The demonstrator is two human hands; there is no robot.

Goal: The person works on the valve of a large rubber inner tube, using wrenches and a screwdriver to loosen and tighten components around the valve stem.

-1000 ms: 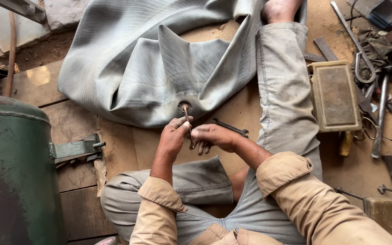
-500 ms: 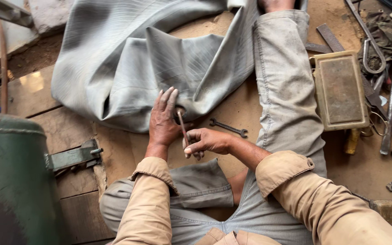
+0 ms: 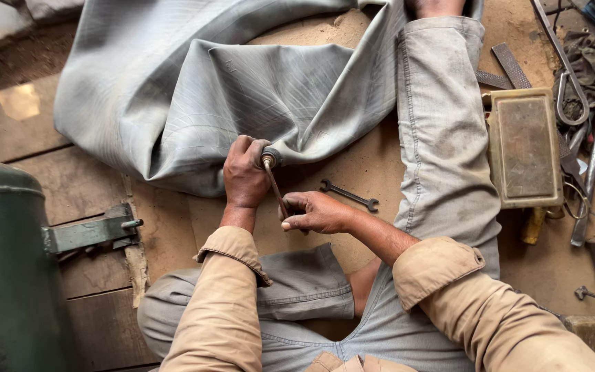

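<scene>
The person sits on the wooden floor [image 3: 352, 165] with one leg stretched far out and the other folded near. A large grey rubber inner tube [image 3: 215, 83] lies crumpled across the far left of the floor, its near edge pulled toward the hands. The left hand [image 3: 244, 172] has its fingers wrapped tight around the tube's valve stem [image 3: 268, 158], bunching the rubber there. The right hand [image 3: 317, 212], just right of it, pinches a thin metal tool [image 3: 275, 187] between thumb and fingertips; the tool's far tip meets the valve stem. A small open-ended wrench [image 3: 349, 195] lies on the floor just beyond the right hand, untouched. Further right, past the stretched leg, sit a flat rectangular tin [image 3: 525, 148] and a jumble of metal tools [image 3: 587, 138]. A green metal drum [image 3: 8, 269] stands at the near left.
</scene>
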